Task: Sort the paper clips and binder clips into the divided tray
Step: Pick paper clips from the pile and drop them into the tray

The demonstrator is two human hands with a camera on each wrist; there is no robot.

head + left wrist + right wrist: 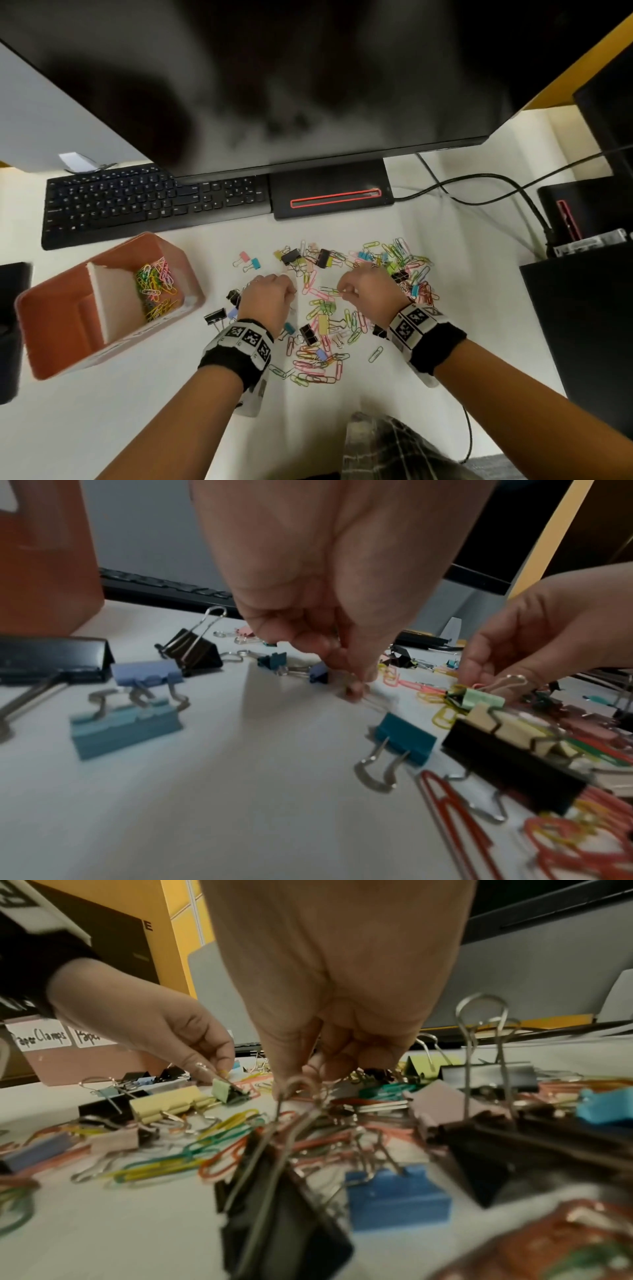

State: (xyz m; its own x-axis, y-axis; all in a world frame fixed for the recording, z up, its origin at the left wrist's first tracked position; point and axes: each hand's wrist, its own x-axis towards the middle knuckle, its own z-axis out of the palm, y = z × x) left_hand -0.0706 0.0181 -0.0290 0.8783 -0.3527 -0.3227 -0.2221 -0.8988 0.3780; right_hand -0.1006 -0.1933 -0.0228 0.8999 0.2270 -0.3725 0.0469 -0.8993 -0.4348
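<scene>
- The person's left hand [269,294] hovers low over the white bench [137,428], its grip pressed together at the fingertips [356,688]. It seems to pinch a thin wire clip against the surface, though the blur keeps me from saying which.
- The right hand [368,287] is curled over the middle of the heap, its grip pinching the wire handle of a small green binder clip [483,699].
- The mixed heap of paper clips [322,363] and binder clips [310,334] spreads across the bench between and around both hands, in front of the monitor stand [330,192].
- A few binder clips lie apart to the left of the heap: a pink one [244,257], a teal one [255,263] and a black one [215,317].
- The divided tray [51,342] sits at the person's left, just in front of the keyboard [144,202].
- Its right compartment holds a pile of coloured paper clips [156,289]; in the left compartment I see no clips.
- Paper labels [39,1038] are stuck on the tray's near wall; one reads "Paper Clamps".
</scene>
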